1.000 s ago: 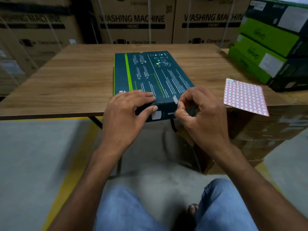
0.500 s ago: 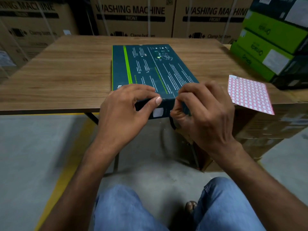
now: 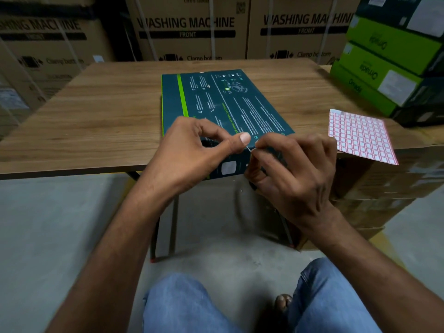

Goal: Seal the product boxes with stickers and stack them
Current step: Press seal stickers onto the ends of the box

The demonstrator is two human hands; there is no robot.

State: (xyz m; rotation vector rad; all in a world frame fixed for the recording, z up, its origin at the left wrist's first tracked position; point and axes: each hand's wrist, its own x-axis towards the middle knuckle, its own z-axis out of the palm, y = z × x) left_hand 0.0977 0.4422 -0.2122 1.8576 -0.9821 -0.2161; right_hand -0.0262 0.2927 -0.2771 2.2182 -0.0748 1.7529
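From my remote seat, the biggest things I see are the brown cardboard cartons printed "WASHING MACHINE" [image 3: 187,27], which stand behind the flat dark teal product box with a green stripe [image 3: 223,102]. That box lies flat on the wooden worktop [image 3: 96,111], and its near end overhangs the worktop's front edge. To the right of the box and further back is a stack of green and dark product boxes [image 3: 389,58]. Also right of it, nearer me, a red-and-white gridded sticker sheet [image 3: 360,138] juts past the edge.

My left hand [image 3: 192,150] sits over the box's near left corner. Its fingers are curled and its thumb stretches right along the top edge. I cannot tell whether it grips anything.

My right hand [image 3: 293,169] is at the box's near right corner. Its fingertips pinch a thin pale sticker [image 3: 249,149], seen edge-on, just at the box's top front edge below the left thumb tip. A small white square sticker [image 3: 228,168] is already on the box's near end face, between the two hands.
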